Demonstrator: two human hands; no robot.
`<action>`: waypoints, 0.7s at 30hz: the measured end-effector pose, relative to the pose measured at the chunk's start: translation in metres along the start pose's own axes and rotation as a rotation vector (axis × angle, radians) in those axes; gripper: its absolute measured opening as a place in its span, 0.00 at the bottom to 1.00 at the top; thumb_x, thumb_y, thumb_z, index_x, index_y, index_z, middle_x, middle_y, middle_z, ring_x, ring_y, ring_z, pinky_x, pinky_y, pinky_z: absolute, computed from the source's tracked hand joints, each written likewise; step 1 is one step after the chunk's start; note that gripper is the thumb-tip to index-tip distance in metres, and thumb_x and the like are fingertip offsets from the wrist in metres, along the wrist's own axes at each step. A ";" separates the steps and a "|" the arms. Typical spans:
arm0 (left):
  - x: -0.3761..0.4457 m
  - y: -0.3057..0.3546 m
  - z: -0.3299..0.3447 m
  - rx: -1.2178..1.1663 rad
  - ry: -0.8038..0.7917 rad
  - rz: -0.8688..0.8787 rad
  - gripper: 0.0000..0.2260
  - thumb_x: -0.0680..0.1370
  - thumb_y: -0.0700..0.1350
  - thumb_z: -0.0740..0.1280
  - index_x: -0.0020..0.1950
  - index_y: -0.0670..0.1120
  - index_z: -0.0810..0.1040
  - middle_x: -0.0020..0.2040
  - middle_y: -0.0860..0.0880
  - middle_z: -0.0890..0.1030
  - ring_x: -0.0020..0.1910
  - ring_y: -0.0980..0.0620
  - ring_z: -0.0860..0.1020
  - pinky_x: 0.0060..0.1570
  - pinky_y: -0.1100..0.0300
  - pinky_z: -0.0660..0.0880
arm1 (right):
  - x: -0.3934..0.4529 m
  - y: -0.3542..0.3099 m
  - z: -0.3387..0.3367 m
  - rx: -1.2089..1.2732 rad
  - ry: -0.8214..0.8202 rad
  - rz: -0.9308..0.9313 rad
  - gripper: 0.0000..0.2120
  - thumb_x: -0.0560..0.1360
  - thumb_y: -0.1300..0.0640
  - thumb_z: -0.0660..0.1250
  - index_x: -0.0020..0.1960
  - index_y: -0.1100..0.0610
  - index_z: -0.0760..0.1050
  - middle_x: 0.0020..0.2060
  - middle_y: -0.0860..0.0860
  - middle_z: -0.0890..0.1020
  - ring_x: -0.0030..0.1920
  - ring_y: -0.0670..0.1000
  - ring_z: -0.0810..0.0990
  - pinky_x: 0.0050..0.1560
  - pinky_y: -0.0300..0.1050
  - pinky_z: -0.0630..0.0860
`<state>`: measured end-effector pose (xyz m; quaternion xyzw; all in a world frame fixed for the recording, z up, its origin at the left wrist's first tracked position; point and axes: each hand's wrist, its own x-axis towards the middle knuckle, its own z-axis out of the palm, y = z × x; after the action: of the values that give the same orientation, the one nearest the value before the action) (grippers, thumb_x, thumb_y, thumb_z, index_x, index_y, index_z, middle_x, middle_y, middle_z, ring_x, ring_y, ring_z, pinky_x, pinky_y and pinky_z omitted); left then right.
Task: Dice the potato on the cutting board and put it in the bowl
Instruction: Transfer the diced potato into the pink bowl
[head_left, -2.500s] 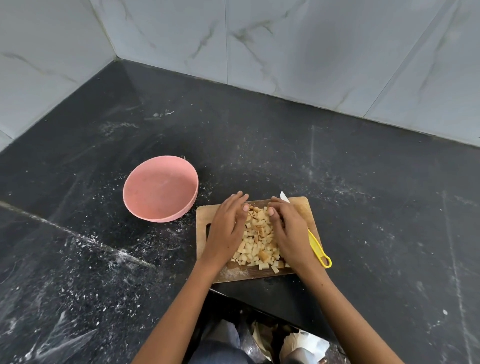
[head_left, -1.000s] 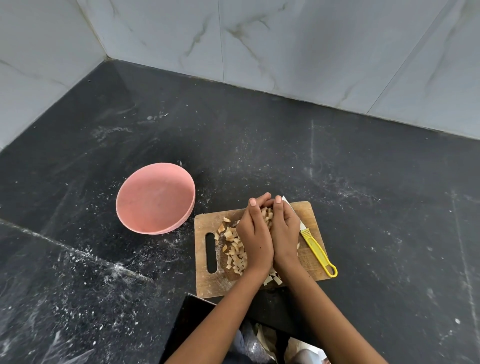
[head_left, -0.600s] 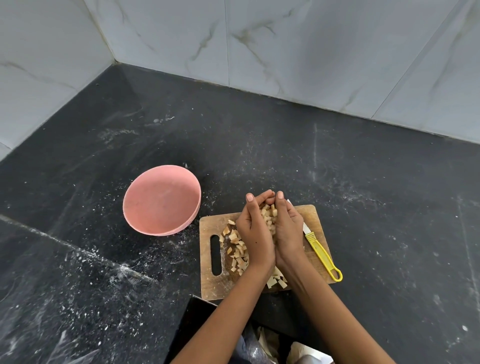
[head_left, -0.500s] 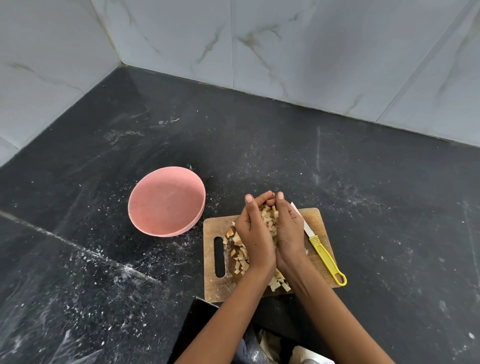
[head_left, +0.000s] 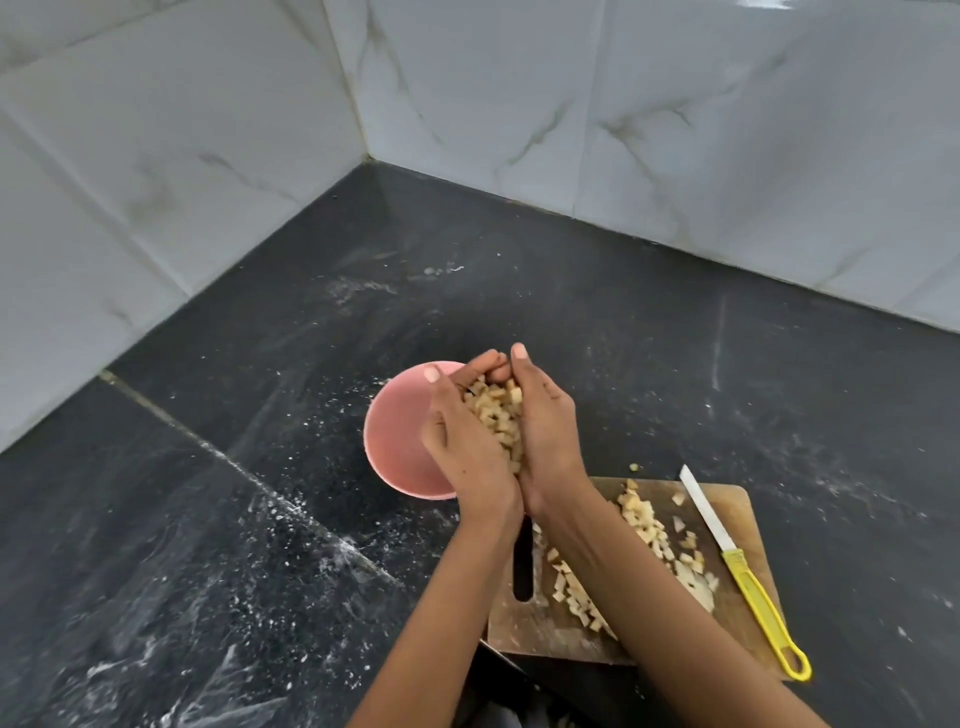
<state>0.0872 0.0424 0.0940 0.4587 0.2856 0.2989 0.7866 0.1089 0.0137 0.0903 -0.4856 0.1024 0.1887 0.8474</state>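
The left hand (head_left: 465, 447) and right hand (head_left: 548, 431) are cupped together, fingers curled round a heap of potato dice (head_left: 496, 415), at frame centre above the right part of the pink bowl (head_left: 397, 441). More dice (head_left: 649, 530) lie in a loose band running upper left to lower right on the cutting board (head_left: 737, 519) at lower right. A yellow-handled knife (head_left: 737, 566) lies along the board's right edge, blade toward the top of the frame. Bare dark desk (head_left: 571, 312) stretches to the tiled walls.
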 end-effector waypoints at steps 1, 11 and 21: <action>0.010 0.004 -0.002 -0.007 0.026 0.000 0.25 0.84 0.53 0.52 0.45 0.38 0.83 0.40 0.45 0.85 0.42 0.50 0.84 0.43 0.63 0.79 | 0.007 0.002 0.009 0.003 -0.021 0.029 0.19 0.80 0.48 0.61 0.46 0.64 0.77 0.43 0.58 0.83 0.46 0.56 0.83 0.49 0.50 0.81; 0.081 0.008 -0.040 -0.072 0.182 -0.095 0.33 0.83 0.61 0.48 0.31 0.42 0.78 0.30 0.46 0.81 0.31 0.50 0.80 0.38 0.61 0.77 | 0.063 0.027 0.043 -0.256 -0.053 -0.188 0.14 0.82 0.54 0.57 0.44 0.61 0.74 0.26 0.48 0.71 0.27 0.43 0.70 0.33 0.36 0.71; 0.086 0.004 -0.065 -0.087 0.009 -0.179 0.37 0.82 0.63 0.41 0.53 0.38 0.82 0.54 0.43 0.84 0.55 0.47 0.82 0.61 0.54 0.73 | 0.076 0.025 0.022 -0.541 -0.329 -0.129 0.11 0.81 0.67 0.54 0.59 0.57 0.71 0.36 0.49 0.77 0.39 0.43 0.76 0.45 0.37 0.73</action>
<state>0.0960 0.1422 0.0554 0.3953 0.3157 0.2414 0.8281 0.1667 0.0606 0.0545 -0.6616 -0.1207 0.2311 0.7031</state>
